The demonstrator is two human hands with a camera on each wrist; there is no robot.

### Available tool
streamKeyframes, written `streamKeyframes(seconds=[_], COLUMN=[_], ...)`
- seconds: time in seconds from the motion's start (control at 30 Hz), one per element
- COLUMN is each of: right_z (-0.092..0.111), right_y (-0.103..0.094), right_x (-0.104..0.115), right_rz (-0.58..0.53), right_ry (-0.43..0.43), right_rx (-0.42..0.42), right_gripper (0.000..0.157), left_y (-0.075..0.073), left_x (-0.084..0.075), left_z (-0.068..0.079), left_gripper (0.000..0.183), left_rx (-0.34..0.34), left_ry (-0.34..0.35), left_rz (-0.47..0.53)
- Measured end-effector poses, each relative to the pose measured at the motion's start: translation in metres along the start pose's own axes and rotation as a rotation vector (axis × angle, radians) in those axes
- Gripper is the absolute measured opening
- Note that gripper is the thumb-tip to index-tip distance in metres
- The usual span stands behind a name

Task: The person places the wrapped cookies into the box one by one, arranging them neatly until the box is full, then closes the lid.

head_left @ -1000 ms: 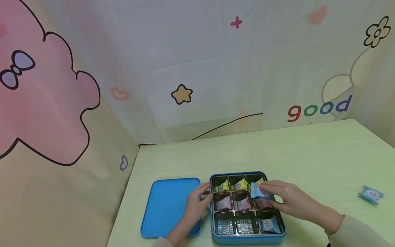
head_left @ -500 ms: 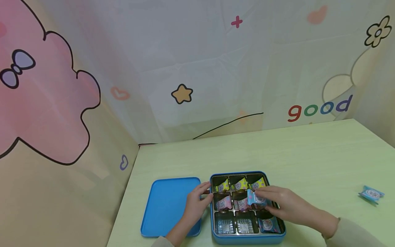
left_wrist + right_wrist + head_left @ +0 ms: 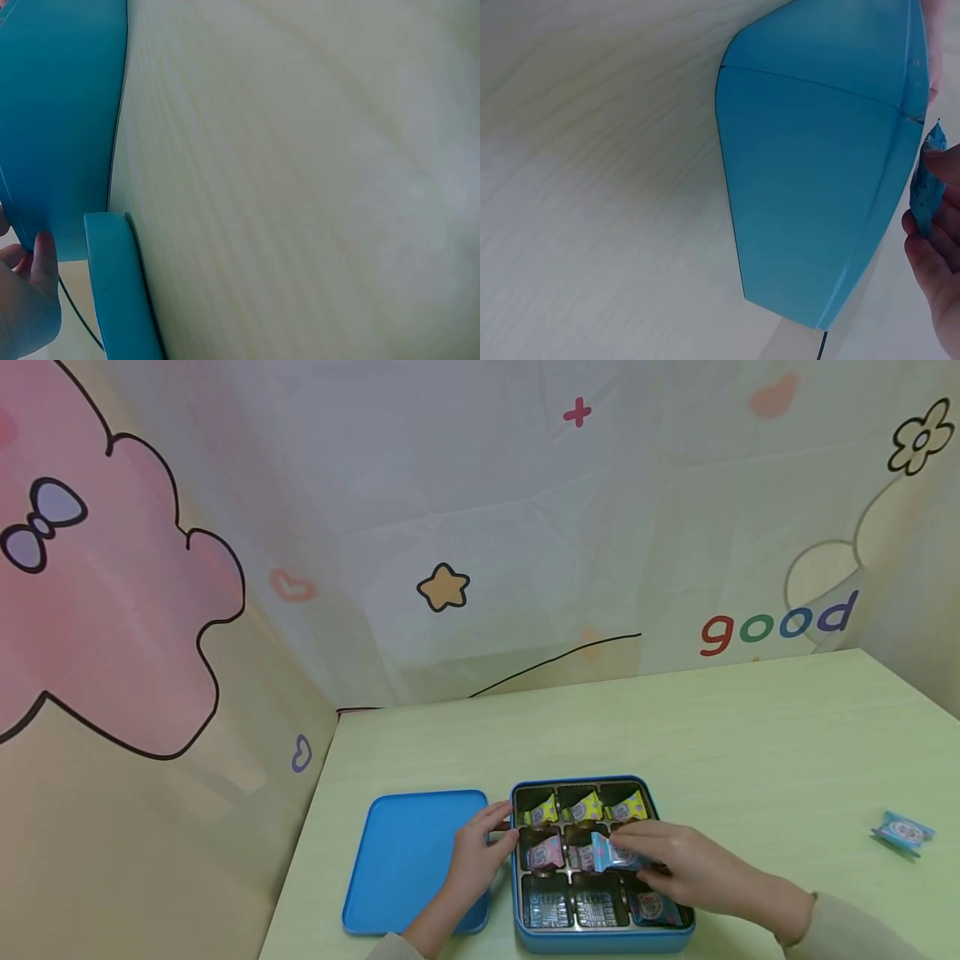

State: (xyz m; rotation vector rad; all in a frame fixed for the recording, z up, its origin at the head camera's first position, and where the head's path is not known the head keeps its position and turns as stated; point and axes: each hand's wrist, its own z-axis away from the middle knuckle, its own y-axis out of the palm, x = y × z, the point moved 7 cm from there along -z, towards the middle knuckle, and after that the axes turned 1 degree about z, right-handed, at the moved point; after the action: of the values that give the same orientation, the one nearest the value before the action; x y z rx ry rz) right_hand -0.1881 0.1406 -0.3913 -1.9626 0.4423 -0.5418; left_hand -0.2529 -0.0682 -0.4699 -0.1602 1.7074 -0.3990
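Observation:
A blue tin (image 3: 603,942) with a divided dark tray stands in front of the person. My right hand (image 3: 697,864) pinches a blue wrapped candy (image 3: 611,853) between thumb and fingers, over the middle row. The right wrist view shows this candy (image 3: 928,184) tilted on edge, close above the tin's rim. My left hand (image 3: 478,850) touches the tin's left wall with thumb and extended fingers. Yellow candies (image 3: 585,808) fill the back row. Pink candies (image 3: 543,853) lie in the middle row, its right compartment hidden. Another blue candy (image 3: 654,907) sits front right, partly covered by my right hand.
The flat blue lid (image 3: 408,860) lies left of the tin, partly under my left forearm. One more blue candy (image 3: 902,832) lies far right on the pale green table (image 3: 750,735). A printed curtain (image 3: 510,527) closes off the back and sides.
My right hand has moved slightly left and toward the person with the blue candy, from the back right compartment to over the middle row. The left hand has stayed at the tin's wall.

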Motion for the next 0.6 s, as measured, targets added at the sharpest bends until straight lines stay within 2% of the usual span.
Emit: streamKeyframes(seconds=[0.37, 0.6], right_z=[0.0, -0.001], right_y=[0.007, 0.01], right_x=[0.006, 0.011], right_rz=[-0.005, 0.008], right_ry=[-0.03, -0.037], right_rx=[0.043, 0.058], right_gripper=[0.045, 0.045], left_y=[0.0, -0.004], left_x=[-0.002, -0.03], left_z=[0.0, 0.009], left_gripper=[0.039, 0.037], left_rx=[0.003, 0.011], left_ry=[0.03, 0.023], left_rz=[0.005, 0.001])
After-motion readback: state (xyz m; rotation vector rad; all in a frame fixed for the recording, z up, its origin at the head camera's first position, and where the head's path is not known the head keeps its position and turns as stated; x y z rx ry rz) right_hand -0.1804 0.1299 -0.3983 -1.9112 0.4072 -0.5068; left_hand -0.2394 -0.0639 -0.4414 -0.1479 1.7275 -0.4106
